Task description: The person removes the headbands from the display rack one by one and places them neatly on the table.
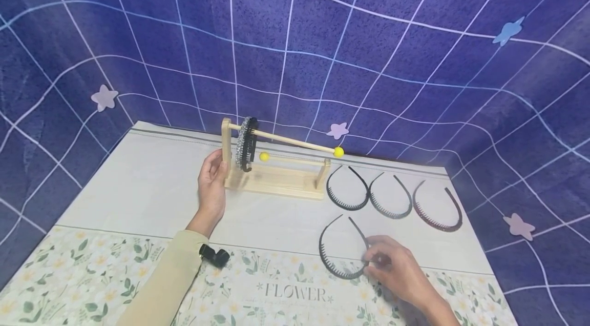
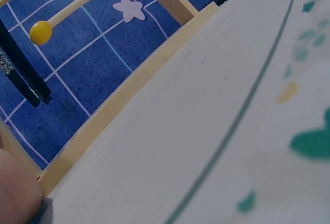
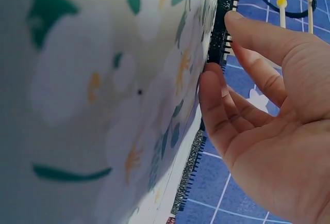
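Our left hand grips the pale wooden two-post stand, presumably to steady it; our right hand pinches the dark, curved, plastic-looking toothed headband nearest us by one side, likely keeping its tips free.

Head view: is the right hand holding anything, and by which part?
The right hand pinches the nearest headband by the right side of its curve.
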### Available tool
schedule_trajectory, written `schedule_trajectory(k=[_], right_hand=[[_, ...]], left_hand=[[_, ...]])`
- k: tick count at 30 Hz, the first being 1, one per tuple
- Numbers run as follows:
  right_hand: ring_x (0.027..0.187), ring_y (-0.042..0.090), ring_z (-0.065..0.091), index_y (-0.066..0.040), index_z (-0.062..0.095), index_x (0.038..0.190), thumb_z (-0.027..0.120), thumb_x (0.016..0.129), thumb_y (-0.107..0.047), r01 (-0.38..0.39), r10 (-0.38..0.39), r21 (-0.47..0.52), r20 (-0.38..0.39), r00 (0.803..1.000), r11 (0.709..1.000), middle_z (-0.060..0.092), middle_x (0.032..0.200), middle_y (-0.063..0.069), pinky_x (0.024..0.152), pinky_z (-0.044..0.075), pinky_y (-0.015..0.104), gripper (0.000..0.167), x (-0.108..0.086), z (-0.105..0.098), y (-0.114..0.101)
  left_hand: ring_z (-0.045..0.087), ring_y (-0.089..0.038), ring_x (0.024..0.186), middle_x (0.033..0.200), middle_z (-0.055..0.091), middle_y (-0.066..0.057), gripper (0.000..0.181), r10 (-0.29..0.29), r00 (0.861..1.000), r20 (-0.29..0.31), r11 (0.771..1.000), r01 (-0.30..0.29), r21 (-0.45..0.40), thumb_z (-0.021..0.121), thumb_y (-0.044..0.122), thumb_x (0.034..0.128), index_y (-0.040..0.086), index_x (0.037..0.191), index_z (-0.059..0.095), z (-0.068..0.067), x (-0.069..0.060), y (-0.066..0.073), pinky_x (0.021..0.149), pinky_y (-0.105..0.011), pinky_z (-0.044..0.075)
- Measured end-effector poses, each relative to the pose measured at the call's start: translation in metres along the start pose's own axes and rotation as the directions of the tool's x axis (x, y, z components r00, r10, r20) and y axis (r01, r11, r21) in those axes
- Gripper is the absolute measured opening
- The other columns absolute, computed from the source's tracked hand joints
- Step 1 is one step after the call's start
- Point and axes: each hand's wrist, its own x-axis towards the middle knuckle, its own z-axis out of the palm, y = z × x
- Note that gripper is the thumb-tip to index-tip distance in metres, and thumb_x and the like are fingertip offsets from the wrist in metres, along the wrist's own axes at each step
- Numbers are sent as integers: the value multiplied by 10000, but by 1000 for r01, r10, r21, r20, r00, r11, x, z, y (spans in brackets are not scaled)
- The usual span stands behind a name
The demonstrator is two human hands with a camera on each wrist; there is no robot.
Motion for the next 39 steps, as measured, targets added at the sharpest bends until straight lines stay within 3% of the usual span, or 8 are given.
schedule_trajectory(k=[5,9,13,15,19,25,32,39], right_hand=[[1102,186,760,-370,762,1009,944,862,-151,91,-91,-84,11,996,992,684,1456,28,944,667,399,321,-4,-1,-3],[1069,187,770,-284,728,1201,923,917,-297,168,-169,-176,6,986,970,683,1421,23,896,678,424,344,-6,-5,-10],[1132,277,749,-150,623,1399,841,1006,-393,128,-141,-202,-50,989,971,687,1386,62,912,659,519,511,-3,-8,-19],[1117,284,742,-130,616,1416,788,1049,-406,89,-107,-192,-81,991,977,689,1376,81,896,653,537,491,0,-8,-25],[1015,147,708,-154,678,1345,749,1082,-340,69,-81,-109,-116,990,992,712,1280,18,847,648,435,330,8,-5,-38],[937,77,715,-156,751,1237,677,1123,-281,151,-138,81,-145,980,985,776,1202,-37,833,616,324,185,23,3,-59],[851,201,761,-108,766,1119,604,1157,-186,264,-224,305,-159,961,915,806,1035,-5,739,616,285,183,43,11,-83],[718,217,714,-40,746,1092,609,1157,-164,257,-202,463,-165,965,848,804,948,82,627,598,318,195,58,18,-109]], left_hand=[[563,-162,1380,1443,630,38,361,-2,1000,-3,1000,2,-2,536,112,1166,217,1504,610,-1,0,-1,1213,-309,458],[567,-160,1371,1426,641,49,363,-5,1000,-8,1000,4,-2,542,107,1164,208,1505,613,-1,0,0,1190,-288,467],[570,-161,1369,1419,650,56,364,3,1000,-11,1000,-3,-2,543,103,1164,209,1504,616,0,0,0,1176,-279,470],[571,-158,1369,1415,652,59,362,5,1000,-12,1000,-5,1,542,102,1165,214,1500,618,0,0,0,1176,-274,469],[570,-161,1374,1414,656,57,360,4,1000,-5,1000,-4,-3,536,99,1166,211,1498,618,0,0,0,1170,-266,467],[566,-158,1381,1415,658,60,353,2,1000,-7,1000,-2,8,550,131,1163,219,1499,617,0,-1,0,1161,-253,466],[562,-158,1393,1429,654,59,360,1,1000,-3,1000,-1,19,549,146,1165,222,1512,608,-1,-1,0,1175,-256,462],[561,-157,1389,1430,655,61,360,-7,1000,-8,1000,7,20,555,143,1164,230,1509,614,0,-2,1,1166,-254,460]])
